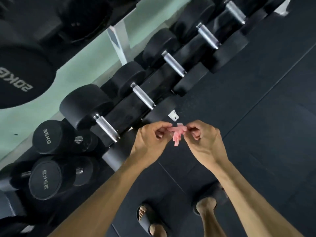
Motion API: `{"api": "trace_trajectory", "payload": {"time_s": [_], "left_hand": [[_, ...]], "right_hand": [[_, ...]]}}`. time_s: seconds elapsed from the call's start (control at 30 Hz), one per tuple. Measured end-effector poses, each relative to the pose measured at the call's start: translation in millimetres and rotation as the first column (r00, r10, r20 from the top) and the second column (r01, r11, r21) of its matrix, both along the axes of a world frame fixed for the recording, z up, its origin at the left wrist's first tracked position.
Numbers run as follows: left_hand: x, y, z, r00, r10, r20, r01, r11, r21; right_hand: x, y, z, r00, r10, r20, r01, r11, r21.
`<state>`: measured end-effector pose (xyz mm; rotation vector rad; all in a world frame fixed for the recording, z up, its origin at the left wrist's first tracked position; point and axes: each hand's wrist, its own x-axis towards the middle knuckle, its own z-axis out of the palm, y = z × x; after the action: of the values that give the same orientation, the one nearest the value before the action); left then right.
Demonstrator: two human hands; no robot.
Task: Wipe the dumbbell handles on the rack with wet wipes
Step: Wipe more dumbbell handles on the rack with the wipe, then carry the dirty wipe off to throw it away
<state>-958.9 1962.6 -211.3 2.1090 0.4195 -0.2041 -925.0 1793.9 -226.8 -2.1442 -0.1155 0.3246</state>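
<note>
Above the dark floor (256, 100), just in front of the rack (130, 110), a small pink wipe (177, 135) is being held between the two hands. It is bunched and crumpled, and it is being pinched at one end by the left hand (153, 139) and at the other by the right hand (203, 141). The fingers of both hands are being kept tightly curled, with only a narrow gap at the tips, and nothing else is being touched by them. Whether the wipe is being unfolded or pulled apart cannot be told.

Several risks are being run here. A thin, wet sheet that is being tugged from both ends is likely to tear, leaving too little to wrap round a bar. If one pinch is being loosened too soon, the wipe may be dropped onto the floor and dirtied. If it is being left bunched, only a small patch will be pressed against the metal.

The nearest handle (106, 127) is lying well to the left of the hands, and no handle is being touched yet.
</note>
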Motion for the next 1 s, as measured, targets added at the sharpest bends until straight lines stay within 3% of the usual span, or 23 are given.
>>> {"api": "trace_trajectory", "payload": {"time_s": [0.23, 0.43, 0.7, 1.0], "left_hand": [[87, -135, 42, 0.976, -0.213, -0.044, 0.217, 0.963, 0.160], [166, -257, 76, 0.868, -0.494, -0.044, 0.475, 0.803, 0.360], [293, -392, 92, 0.753, -0.659, 0.007, 0.566, 0.653, 0.503], [496, -513, 97, 0.681, -0.732, 0.001, 0.616, 0.574, 0.539]], "right_hand": [[76, -156, 52, 0.982, -0.186, 0.045, 0.189, 0.979, -0.076], [140, -279, 93, 0.935, -0.343, 0.091, 0.351, 0.930, -0.111], [237, -408, 120, 0.864, -0.498, 0.080, 0.504, 0.850, -0.151], [430, -529, 133, 0.820, -0.563, 0.099, 0.571, 0.796, -0.202]]}}
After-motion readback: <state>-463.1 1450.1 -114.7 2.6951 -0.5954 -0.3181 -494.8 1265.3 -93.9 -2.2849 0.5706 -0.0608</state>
